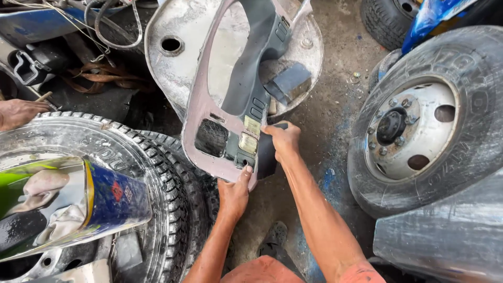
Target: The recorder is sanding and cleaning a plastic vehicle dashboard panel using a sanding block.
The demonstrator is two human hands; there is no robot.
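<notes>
Nearest us a shiny blue can (78, 202) lies on a tyre (157, 173), while our left hand (234, 193) and right hand (283, 141) both grip the grey door panel (246, 89).

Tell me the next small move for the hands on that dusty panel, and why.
Probably rub the right hand further along the grey panel: its fingers press by the switch recesses, grey dust coats the rest, and the left hand braces the lower edge.
</notes>
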